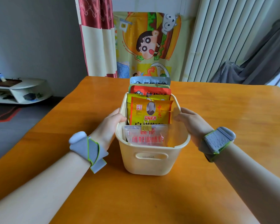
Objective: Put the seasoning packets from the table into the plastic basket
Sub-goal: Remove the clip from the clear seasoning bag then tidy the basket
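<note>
**A:** Where are the hands, and what does each grip hold?

**B:** The left hand [109, 125] grips the left rim of a cream-yellow rectangular plastic basket [152, 156], fingers curled over the edge and tucked inside. The right hand [190, 122] mirrors it on the right rim; its fingertips are hidden behind the wall, so I judge it curled round the rim rather than just pressed against it. Each wrist wears a grey strapped band with green edging.

**A:** Why hold both sides?

**B:** Probably to steady or shift the basket squarely, since the tall packets could tip it.

**A:** And the seasoning packets?

**B:** All the ones in view are inside the basket, standing upright in a row like files. Nearest is a clear plastic packet with red lettering [146, 136], its top shut by a small gold binder clip [146, 126], likely to stop spilling. Behind it stands an orange-yellow packet with a small portrait [150, 110], then another yellow one, then a red-orange foil packet [150, 91], and a pale blue packet [149, 81] at the far end. Standing them on edge lets them all fit.

**A:** What surrounds the basket?

**B:** It sits near the middle of an orange wooden bench [217, 183]. No packets show on it, so the task looks finished or nearly so. Beyond hang a cartoon burger cloth [145, 42] and a red-and-cream curtain [95, 38].
</note>
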Motion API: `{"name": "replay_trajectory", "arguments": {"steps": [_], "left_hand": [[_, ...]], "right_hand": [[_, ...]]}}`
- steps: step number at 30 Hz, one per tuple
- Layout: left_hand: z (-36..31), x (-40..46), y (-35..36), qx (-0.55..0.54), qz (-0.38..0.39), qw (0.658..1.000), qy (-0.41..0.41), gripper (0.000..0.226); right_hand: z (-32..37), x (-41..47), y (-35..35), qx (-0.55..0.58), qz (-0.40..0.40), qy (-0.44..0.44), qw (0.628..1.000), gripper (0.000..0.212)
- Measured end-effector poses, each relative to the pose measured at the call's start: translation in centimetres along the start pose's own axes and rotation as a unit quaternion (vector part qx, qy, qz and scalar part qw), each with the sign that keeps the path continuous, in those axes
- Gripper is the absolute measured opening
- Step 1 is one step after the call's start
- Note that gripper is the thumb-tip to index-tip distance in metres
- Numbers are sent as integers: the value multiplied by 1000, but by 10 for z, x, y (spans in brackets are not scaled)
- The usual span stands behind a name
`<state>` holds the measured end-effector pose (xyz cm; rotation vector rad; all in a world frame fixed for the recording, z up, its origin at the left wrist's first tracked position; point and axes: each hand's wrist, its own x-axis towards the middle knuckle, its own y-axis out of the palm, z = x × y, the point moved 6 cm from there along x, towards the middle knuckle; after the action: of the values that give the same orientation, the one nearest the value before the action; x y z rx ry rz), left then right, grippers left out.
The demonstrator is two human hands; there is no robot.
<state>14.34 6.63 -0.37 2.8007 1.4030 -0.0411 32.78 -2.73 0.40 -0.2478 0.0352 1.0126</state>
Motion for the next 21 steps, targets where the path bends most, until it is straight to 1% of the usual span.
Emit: {"name": "replay_trajectory", "arguments": {"steps": [5,8,10,13,16,18,20,21], "left_hand": [[-4,39,10,12,-9,1000,23,33],[-6,69,20,11,-13,999,30,31],[-6,80,21,6,-21,999,37,30],[-3,93,23,10,-16,999,40,33],[-1,95,21,13,-18,999,46,36],[-6,93,23,19,-17,998,60,35],[-7,93,21,42,-22,997,59,31],[-8,90,21,67,-26,996,55,26]], "right_hand": [[4,35,-19,-36,-29,-16,999,19],[10,60,-32,-70,-43,-15,996,25],[12,69,-34,-66,-44,-16,997,22],[11,80,-38,-58,-43,-17,997,27],[9,84,-37,-92,-35,-25,995,28],[10,88,-38,-126,-39,-30,991,29],[16,90,-40,-210,-58,-40,975,27],[21,85,-40,-277,-70,-42,958,28]]}}
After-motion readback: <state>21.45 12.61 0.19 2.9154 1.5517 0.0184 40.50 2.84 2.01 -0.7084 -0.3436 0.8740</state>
